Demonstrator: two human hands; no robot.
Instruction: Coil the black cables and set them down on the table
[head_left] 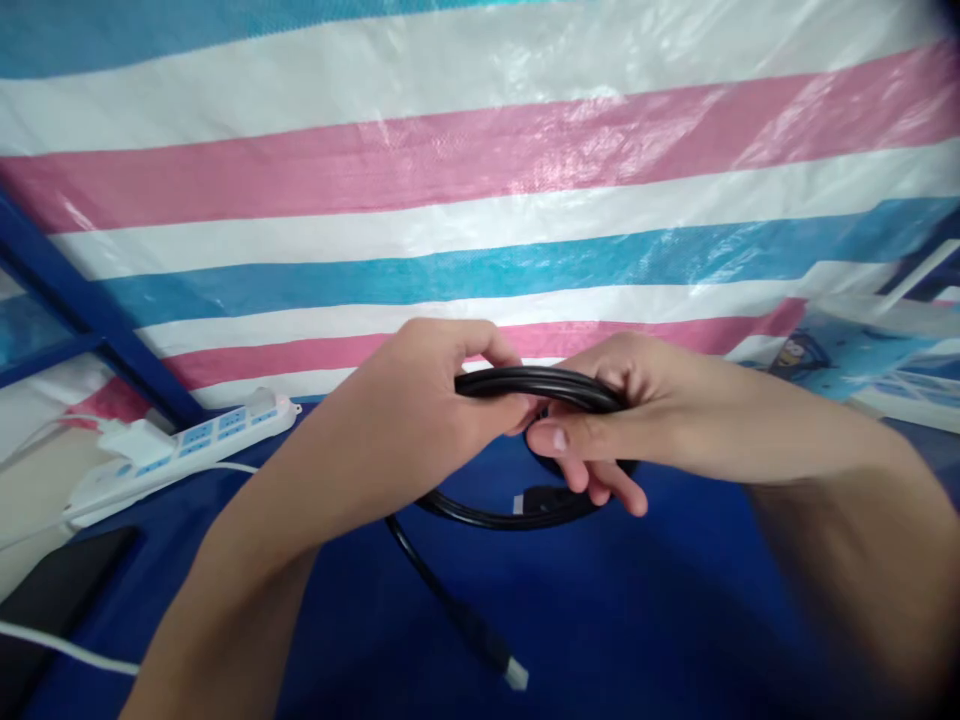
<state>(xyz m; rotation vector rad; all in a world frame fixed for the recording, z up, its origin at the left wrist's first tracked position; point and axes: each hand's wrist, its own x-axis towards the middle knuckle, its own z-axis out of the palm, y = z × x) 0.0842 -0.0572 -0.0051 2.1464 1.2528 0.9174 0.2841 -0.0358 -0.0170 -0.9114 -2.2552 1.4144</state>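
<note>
Both hands meet mid-scene over the blue counter (675, 620). The left hand (427, 400) is clamped on the top of a coiled black cable (540, 382), and the right hand (607, 420) grips the same loop just beside it, fingers curled through. The cable's loose end, with its plug (514, 672), trails near. A white power strip (180, 450) lies far left, before a striped tarp (480, 200).
</note>
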